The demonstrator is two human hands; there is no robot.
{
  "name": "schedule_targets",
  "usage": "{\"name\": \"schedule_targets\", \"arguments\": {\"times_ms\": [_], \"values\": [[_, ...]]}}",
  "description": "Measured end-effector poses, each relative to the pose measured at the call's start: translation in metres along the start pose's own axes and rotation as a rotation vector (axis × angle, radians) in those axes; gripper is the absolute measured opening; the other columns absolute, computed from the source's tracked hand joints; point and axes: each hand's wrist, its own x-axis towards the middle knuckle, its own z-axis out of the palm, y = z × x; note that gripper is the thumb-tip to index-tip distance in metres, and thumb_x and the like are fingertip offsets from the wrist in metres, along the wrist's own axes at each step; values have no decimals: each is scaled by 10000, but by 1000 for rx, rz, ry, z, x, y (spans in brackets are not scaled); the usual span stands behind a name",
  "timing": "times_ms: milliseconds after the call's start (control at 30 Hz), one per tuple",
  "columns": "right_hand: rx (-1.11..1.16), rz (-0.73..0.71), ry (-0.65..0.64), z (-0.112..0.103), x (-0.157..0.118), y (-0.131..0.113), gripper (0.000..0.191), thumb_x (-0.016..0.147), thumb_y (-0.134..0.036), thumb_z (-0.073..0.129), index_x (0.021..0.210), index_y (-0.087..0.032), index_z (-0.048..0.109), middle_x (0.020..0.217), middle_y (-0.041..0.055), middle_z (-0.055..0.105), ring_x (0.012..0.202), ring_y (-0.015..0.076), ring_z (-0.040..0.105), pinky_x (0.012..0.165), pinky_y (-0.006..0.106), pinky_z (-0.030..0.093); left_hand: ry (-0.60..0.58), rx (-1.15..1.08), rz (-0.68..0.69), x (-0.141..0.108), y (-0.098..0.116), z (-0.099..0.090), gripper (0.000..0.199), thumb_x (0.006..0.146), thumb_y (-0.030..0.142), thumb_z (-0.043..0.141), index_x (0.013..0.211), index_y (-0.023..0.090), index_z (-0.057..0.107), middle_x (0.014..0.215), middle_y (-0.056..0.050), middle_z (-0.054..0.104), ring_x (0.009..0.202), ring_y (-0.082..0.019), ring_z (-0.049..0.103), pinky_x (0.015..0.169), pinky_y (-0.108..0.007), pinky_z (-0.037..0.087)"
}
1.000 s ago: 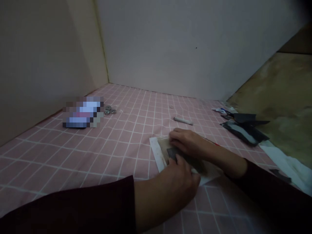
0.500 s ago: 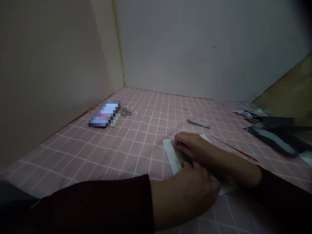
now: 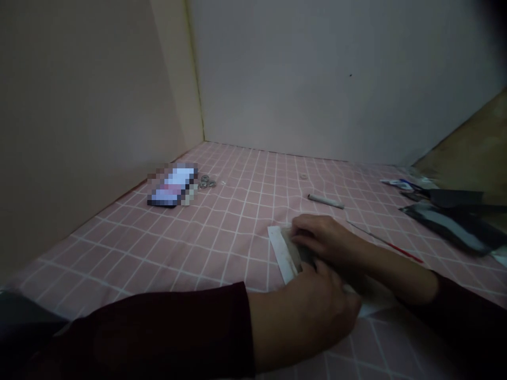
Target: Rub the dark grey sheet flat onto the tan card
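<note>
A white sheet (image 3: pixel 280 252) lies on the pink checked cloth, with a dark greyish piece (image 3: pixel 304 255) on it between my hands. My left hand (image 3: pixel 312 311) rests over the near part of the sheet, its fingers curled and pressed together at the dark piece. Just beyond it, my right hand (image 3: pixel 322 235) has its fingers bent down onto the far part. What the fingertips pinch is mostly hidden beneath them.
A phone (image 3: pixel 173 187) lies at the left beside small metal rings (image 3: pixel 205 182). Behind my hands is a grey tube (image 3: pixel 325 201); a thin red-handled tool (image 3: pixel 400 250) lies to their right. Dark packets (image 3: pixel 447 227) sit at the far right, and walls (image 3: pixel 277 79) rise behind.
My right hand has shifted slightly to the right over the sheet, showing more of its surface at the left. The whole view has also moved a little.
</note>
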Motion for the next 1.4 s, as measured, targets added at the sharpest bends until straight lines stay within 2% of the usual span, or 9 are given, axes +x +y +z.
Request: {"name": "schedule_targets", "arguments": {"times_ms": [167,333,400,567,733,933,1033,1133,1400], "values": [[58,156,48,-7,-23,19,104,895,-235,521,806,-192,551,745,27,615,665,158,554,611,285,420,-26,0,-2,1,-3,-5,147,932,173,370,865,153,498,849,-160,665,871,-350,660,659,-437,495],[60,19,61,6,-4,1,96,898,-168,499,821,-198,549,795,21,609,717,151,546,663,283,421,-5,-26,-17,-1,0,-2,123,918,156,385,886,142,503,804,-123,649,739,-289,649,638,-423,501],[48,-12,61,7,-3,2,105,902,-170,500,808,-204,533,786,17,596,715,153,544,661,284,417,-4,-28,-20,-1,1,-1,115,918,166,392,876,146,497,811,-126,654,746,-293,652,644,-425,503],[-53,63,91,-2,-21,23,172,908,-166,468,745,-220,462,740,46,581,660,165,522,629,311,390,-3,16,-21,-1,0,-2,129,933,189,379,892,141,492,920,-186,677,929,-372,658,725,-472,504],[-75,16,27,-3,-12,11,156,881,-163,478,732,-206,464,739,29,569,646,154,492,619,290,371,-21,33,5,0,-2,-4,144,930,171,366,910,137,504,913,-182,680,895,-354,664,745,-469,488],[6,82,43,-6,-10,7,103,820,-85,520,828,-184,546,769,6,586,688,136,523,648,253,395,-55,47,38,-2,-3,-7,188,929,172,358,947,111,534,937,-205,675,947,-344,655,782,-444,468],[37,26,45,-4,-11,8,172,830,-65,500,904,-181,602,843,26,609,775,149,557,718,267,425,-65,52,45,-2,-3,-11,196,925,154,352,958,112,540,925,-189,676,935,-330,658,802,-441,465],[27,-22,56,-2,-10,7,188,845,-69,483,894,-180,626,888,47,614,821,159,568,759,285,435,-74,55,38,-1,-3,-12,217,925,153,339,988,104,540,933,-186,677,929,-337,656,821,-464,466],[-1,44,112,-7,-18,6,144,799,-70,489,873,-184,537,713,-22,558,629,116,490,620,240,369,-80,16,32,-2,-3,-9,179,923,161,347,958,123,519,945,-195,673,955,-345,649,775,-429,484]]}}
